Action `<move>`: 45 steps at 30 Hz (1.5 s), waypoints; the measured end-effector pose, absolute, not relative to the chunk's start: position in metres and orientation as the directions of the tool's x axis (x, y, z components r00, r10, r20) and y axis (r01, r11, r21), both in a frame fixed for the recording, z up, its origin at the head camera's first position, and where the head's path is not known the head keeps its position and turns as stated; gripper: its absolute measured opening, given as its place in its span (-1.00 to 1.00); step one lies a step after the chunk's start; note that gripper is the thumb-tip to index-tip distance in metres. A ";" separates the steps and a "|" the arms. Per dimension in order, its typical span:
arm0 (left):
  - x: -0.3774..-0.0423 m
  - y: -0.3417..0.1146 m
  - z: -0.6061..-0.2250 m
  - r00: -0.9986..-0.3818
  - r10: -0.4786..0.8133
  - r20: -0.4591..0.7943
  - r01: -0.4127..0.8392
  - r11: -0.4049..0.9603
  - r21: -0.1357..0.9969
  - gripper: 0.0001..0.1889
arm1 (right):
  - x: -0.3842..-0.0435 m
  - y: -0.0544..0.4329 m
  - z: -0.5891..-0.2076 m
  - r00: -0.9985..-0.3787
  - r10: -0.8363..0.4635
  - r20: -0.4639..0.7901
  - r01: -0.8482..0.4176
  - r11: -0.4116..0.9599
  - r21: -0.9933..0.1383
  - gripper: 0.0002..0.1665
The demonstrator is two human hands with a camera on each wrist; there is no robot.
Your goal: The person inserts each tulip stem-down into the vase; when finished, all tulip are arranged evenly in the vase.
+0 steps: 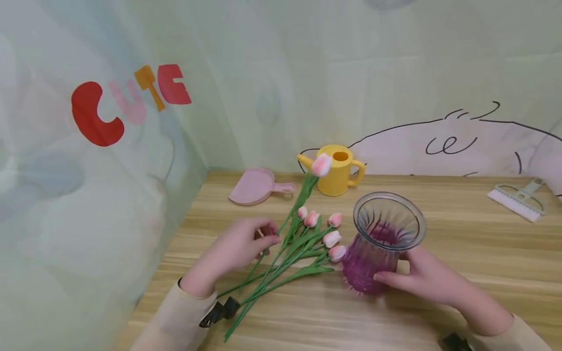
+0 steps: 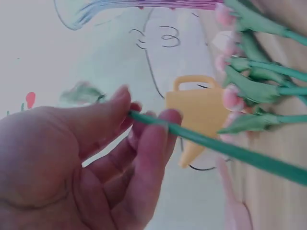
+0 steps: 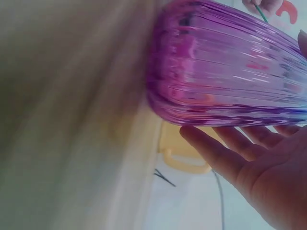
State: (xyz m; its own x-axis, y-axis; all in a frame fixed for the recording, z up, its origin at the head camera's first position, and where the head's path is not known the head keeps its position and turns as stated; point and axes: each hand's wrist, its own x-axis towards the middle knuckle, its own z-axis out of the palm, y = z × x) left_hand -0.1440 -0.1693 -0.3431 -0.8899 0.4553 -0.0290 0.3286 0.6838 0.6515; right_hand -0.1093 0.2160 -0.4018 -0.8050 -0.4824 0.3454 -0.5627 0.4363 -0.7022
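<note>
By the left grip (image 1: 239,243) the green stem of a single pink-and-white tulip (image 1: 322,165) was pinched between thumb and fingers, its bloom seen between one and two o'clock from that hand in the head view. By the right grip (image 1: 426,280), set at four o'clock on the glass vase (image 1: 371,261), the vase was held about its body, thumb on the near side and fingers on the far side; it was tinted purple below and left clear above. Between the hands, five loose tulips (image 1: 312,218) were laid on the tabletop (image 1: 325,317), their blooms at the vase's nine o'clock and their stems pointed toward seven. Farther out, a pink dustpan (image 1: 252,186) was placed at the left hand's twelve o'clock, a yellow watering can (image 1: 333,183) at the vase's eleven, and a white-bristled brush (image 1: 515,204) between its two and three.
</note>
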 end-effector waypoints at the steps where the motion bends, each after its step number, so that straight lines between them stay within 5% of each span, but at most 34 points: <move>1: -0.146 -0.166 -0.341 -0.893 0.450 -0.007 0.334 0.674 0.659 -0.93 | -0.110 0.215 -0.400 -0.798 -0.480 0.366 -0.577 0.428 -0.696 -0.10; 7: -0.159 -0.147 -0.324 -0.881 0.438 0.179 0.430 0.583 0.689 -0.89 | -0.110 0.210 -0.385 -0.776 -0.462 0.430 -0.620 0.434 -0.653 0.16; 15: -0.171 -0.118 -0.292 -0.830 0.398 0.390 0.543 0.419 0.728 -0.88 | -0.113 0.202 -0.379 -0.787 -0.473 0.396 -0.601 0.444 -0.664 -0.08; 20: -0.163 -0.098 -0.264 -0.830 0.278 0.483 0.543 0.203 0.815 -0.84 | -0.116 0.196 -0.378 -0.798 -0.477 0.370 -0.580 0.437 -0.688 -0.10; 28: -0.151 -0.075 -0.219 -0.638 0.082 0.766 0.738 -0.221 0.638 -0.78 | -0.120 0.188 -0.379 -0.785 -0.499 0.367 -0.588 0.413 -0.696 -0.21; 33: -0.151 -0.061 -0.215 -0.615 0.059 0.787 0.733 -0.325 0.597 -0.77 | -0.124 0.185 -0.380 -0.788 -0.499 0.360 -0.580 0.409 -0.704 -0.15; 45: -0.154 -0.058 -0.269 -0.732 0.095 0.675 0.645 -0.225 0.731 -0.78 | -0.129 0.175 -0.380 -0.785 -0.520 0.337 -0.573 0.403 -0.713 -0.18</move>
